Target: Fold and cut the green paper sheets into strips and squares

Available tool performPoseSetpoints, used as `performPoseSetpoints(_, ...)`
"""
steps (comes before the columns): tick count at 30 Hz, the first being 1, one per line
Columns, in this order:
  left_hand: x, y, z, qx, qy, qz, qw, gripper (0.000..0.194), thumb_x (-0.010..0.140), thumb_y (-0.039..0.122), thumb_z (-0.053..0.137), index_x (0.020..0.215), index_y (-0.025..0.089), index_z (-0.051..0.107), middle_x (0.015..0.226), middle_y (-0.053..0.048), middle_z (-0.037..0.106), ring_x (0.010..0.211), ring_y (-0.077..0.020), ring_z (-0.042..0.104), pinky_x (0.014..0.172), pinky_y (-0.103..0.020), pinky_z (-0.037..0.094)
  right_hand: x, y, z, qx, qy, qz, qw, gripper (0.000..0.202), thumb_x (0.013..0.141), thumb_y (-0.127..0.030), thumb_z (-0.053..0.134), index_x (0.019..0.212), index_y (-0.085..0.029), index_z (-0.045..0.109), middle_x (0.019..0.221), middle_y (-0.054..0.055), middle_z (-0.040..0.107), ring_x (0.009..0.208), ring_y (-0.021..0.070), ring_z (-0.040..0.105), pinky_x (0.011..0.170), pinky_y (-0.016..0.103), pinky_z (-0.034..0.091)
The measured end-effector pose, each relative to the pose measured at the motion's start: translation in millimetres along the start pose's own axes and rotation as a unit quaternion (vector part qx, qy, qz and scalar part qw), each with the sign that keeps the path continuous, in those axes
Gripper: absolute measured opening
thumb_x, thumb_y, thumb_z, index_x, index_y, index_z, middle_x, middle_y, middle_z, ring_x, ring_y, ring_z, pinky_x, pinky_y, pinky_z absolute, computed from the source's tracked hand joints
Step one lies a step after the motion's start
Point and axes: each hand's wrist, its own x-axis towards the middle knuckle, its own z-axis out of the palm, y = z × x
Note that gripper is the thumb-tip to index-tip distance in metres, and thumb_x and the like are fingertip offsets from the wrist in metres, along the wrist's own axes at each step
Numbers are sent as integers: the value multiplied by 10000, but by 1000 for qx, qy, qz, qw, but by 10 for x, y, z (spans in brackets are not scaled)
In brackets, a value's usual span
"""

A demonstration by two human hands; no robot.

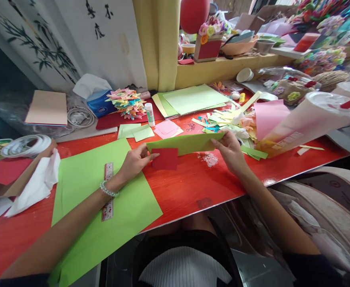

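Note:
Between my two hands a long green paper strip point(189, 144) is held up above the red table. My left hand point(135, 161) pinches its left end together with a small red paper square point(166, 160), which overlaps the strip's front. At the strip's right end, the thumb and fingers of my right hand point(228, 149) are closed on the paper. Beneath my left forearm lies a large green paper sheet point(82, 187). A patterned ruler point(107, 210) rests on that sheet, partly hidden by my wrist.
A glue stick point(149, 114) stands beside pink paper squares point(166, 128) and light green squares point(144, 132). Paper scraps point(222, 119) are heaped near a tilted drink cup point(306, 119) on the right. Pale green sheets point(195, 99) lie at the back. The table's front edge runs close to me.

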Motion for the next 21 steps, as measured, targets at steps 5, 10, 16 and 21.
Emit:
performPoseSetpoints(5,-7,-1,8,-2,-37,-14,999,396,782,401,690,1088,177,578,860,-33,682,766,-174,635,659,-293,512,-32,56,-14,44,-38,18,998,340,816,-333,637,1112,-302,473,998,20,596,945,196,607,825,356,511)
performPoseSetpoints(10,-23,6,9,11,-14,4,1000,313,815,403,648,1030,179,609,813,-28,675,685,-149,610,639,-292,509,-25,102,-17,25,4,0,1000,183,853,-353,604,1016,-281,565,1032,28,651,1032,223,601,948,428,466)
performPoseSetpoints(16,-5,-34,-8,69,-13,-19,997,312,771,400,695,949,194,543,730,12,588,602,-125,555,554,-268,447,-28,84,-22,56,-41,9,998,191,838,-338,634,997,-280,545,1073,33,649,1034,217,608,931,409,482)
performPoseSetpoints(21,33,-30,37,-66,-80,-37,994,472,722,329,741,1094,206,478,796,9,580,695,-135,571,677,-284,497,-19,131,-29,49,-43,4,998,209,852,-337,613,1039,-289,533,1101,31,649,1049,222,612,933,412,483)
